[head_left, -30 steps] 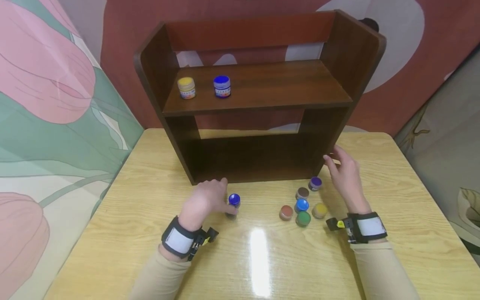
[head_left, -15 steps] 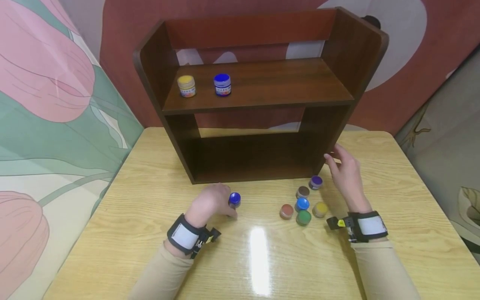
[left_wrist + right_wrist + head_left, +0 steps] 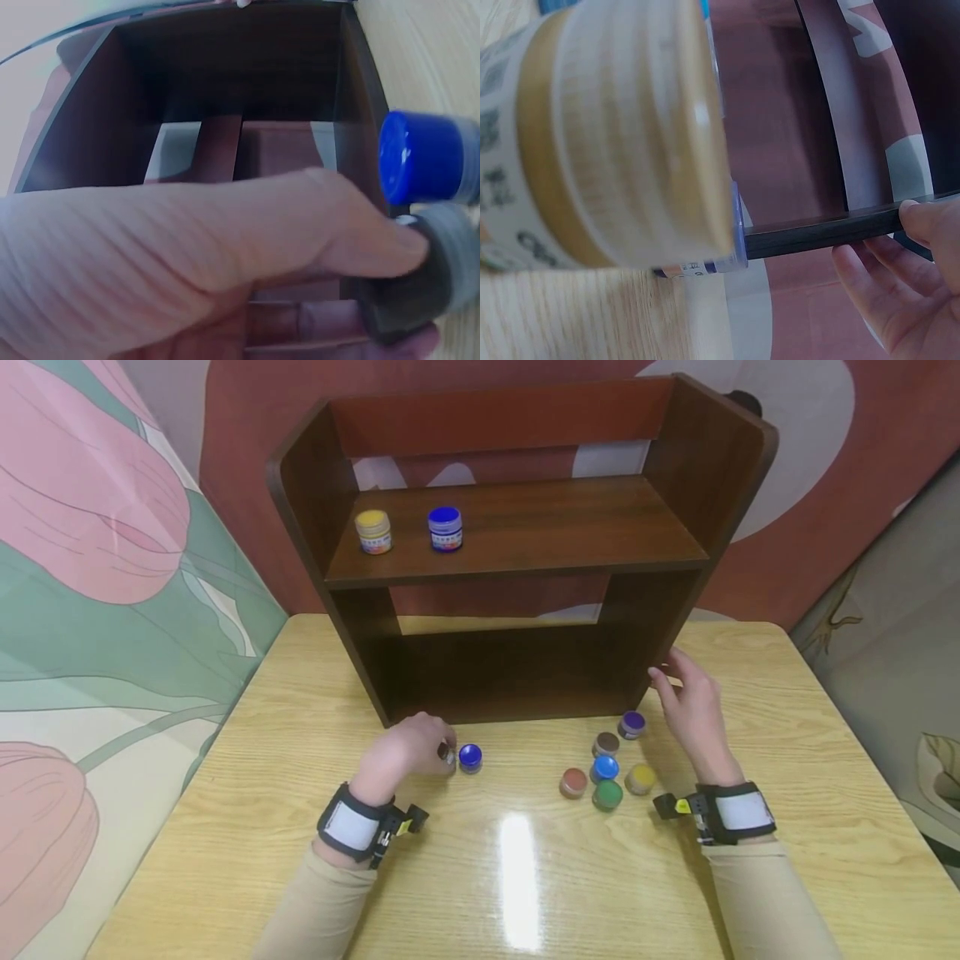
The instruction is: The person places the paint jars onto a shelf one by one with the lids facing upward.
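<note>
My left hand (image 3: 405, 750) pinches a small dark paint jar (image 3: 401, 300) between thumb and fingers, just in front of the shelf's left half. Right beside that jar, a blue paint jar (image 3: 470, 758) stands on the table, its lid bright in the left wrist view. My right hand (image 3: 693, 714) holds the front edge of the wooden shelf's right side panel (image 3: 817, 232), thumb on one face and fingers on the other. A yellow jar (image 3: 374, 532) and another blue jar (image 3: 446, 530) stand on the upper shelf board (image 3: 555, 531), toward the left.
Several small paint jars cluster before the shelf's right end: purple (image 3: 632, 725), dark brown (image 3: 605, 745), light blue (image 3: 603, 768), red-brown (image 3: 573, 783), green (image 3: 607, 795) and yellow (image 3: 641, 779). The table (image 3: 450, 893) is light wood, with patterned cloth (image 3: 247, 510) behind.
My left hand has closed its fingers on the dark jar and moved it slightly left and back, apart from the blue jar. The right hand stays on the side panel.
</note>
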`<state>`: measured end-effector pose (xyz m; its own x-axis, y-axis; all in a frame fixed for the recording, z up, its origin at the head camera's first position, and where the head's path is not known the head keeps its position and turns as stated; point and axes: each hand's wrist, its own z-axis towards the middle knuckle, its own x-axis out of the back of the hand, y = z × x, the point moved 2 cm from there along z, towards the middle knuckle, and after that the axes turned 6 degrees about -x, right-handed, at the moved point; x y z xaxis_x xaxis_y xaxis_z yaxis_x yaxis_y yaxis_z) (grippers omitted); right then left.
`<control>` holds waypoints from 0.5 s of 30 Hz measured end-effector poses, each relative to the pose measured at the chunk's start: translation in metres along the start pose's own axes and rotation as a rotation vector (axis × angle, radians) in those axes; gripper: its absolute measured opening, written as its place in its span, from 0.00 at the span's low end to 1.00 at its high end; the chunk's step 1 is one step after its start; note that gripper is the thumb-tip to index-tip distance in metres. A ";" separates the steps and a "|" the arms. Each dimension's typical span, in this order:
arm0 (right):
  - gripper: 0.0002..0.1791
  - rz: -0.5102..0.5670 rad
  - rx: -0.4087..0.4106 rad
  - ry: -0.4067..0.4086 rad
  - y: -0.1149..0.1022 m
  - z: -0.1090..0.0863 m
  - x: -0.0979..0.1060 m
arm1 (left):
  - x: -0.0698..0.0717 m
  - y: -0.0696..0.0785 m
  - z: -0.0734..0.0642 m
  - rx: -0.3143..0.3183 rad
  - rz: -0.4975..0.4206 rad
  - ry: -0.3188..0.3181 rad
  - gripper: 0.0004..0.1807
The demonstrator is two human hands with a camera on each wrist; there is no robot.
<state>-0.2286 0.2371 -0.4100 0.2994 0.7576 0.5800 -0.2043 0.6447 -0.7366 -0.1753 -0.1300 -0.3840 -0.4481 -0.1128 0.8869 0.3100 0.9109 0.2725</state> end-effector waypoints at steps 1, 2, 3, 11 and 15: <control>0.19 0.000 -0.001 -0.001 0.000 0.000 0.000 | 0.001 -0.002 0.000 0.004 -0.004 0.002 0.17; 0.19 0.000 -0.001 -0.002 0.000 0.000 0.000 | 0.002 -0.003 -0.001 0.009 -0.012 0.008 0.19; 0.19 -0.001 -0.002 -0.003 0.000 0.000 0.000 | 0.003 -0.005 -0.001 0.012 -0.020 0.015 0.21; 0.20 -0.001 -0.002 -0.004 -0.001 -0.001 0.000 | 0.007 -0.010 -0.002 -0.052 -0.030 0.114 0.21; 0.20 0.000 -0.005 -0.007 -0.002 -0.001 0.000 | 0.007 -0.011 0.000 -0.096 -0.078 0.167 0.21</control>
<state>-0.2274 0.2362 -0.4090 0.2930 0.7583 0.5823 -0.1992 0.6441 -0.7386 -0.1819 -0.1410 -0.3806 -0.3306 -0.2530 0.9092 0.3618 0.8558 0.3697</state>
